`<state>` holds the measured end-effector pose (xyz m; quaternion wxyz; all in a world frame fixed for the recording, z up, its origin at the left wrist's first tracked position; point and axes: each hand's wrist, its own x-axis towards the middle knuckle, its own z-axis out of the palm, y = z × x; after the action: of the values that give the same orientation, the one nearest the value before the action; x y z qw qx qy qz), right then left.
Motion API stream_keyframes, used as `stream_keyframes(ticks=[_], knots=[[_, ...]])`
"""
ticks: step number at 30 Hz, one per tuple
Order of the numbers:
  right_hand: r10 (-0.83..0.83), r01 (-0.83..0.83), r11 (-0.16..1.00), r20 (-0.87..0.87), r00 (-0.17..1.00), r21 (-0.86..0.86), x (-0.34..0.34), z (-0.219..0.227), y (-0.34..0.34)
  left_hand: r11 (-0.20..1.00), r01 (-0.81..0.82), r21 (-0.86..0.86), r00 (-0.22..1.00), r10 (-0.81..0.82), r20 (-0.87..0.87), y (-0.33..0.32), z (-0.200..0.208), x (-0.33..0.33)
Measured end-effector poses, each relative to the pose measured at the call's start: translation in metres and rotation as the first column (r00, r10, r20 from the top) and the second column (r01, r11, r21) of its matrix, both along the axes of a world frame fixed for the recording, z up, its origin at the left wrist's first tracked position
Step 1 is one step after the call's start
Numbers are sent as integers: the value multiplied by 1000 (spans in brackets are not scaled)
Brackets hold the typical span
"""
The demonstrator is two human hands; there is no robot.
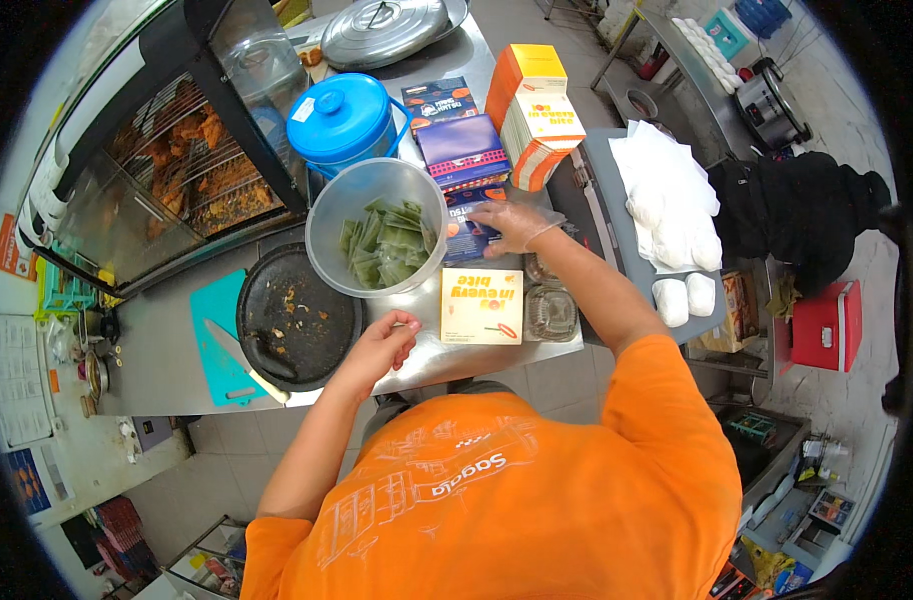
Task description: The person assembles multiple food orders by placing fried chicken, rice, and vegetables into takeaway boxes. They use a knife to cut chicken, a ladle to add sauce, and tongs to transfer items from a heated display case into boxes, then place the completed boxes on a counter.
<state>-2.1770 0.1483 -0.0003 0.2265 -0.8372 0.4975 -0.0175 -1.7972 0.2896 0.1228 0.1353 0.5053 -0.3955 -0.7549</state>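
My right hand (514,226), in a clear plastic glove, reaches over a dark blue box (467,243) with its fingers stretched apart. Just below it lies a cream and orange food box (482,322), with clear plastic clamshell containers (552,312) to its right. My left hand (385,345), bare, hovers by the table's near edge with curled fingers and nothing visible in them. Between and beyond the hands stands a round translucent tub (325,235) holding several green sachets (395,240).
Left are a black round pan (302,318), a knife (232,345) on a teal cutting board (209,318), and a glass warming cabinet (192,170) with fried food. Behind stand a blue lidded bucket (342,125) and stacked orange boxes (542,120). White wrapped bundles (667,225) lie right.
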Motion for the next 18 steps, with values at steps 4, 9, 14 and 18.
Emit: stream_keyframes(ticks=[4, 9, 14, 18], knots=[[121, -126, 990, -80, 989, -59, 3, -5, 10, 999, -12, -32, 999, 10, -45, 3, -2, -2], [56, -45, 988, 69, 996, -145, -13, -12, 17, 978, 61, -197, 993, -79, -86, 20, 8, 7], [-220, 239, 913, 96, 971, -329, -27, 44, 32, 985, -28, -170, 989, 2, -151, 42, 25, 19], [-452, 781, 574, 700, 553, -246, 21, 105, 87, 989, -133, -66, 963, 113, -246, 52, 34, 6]])
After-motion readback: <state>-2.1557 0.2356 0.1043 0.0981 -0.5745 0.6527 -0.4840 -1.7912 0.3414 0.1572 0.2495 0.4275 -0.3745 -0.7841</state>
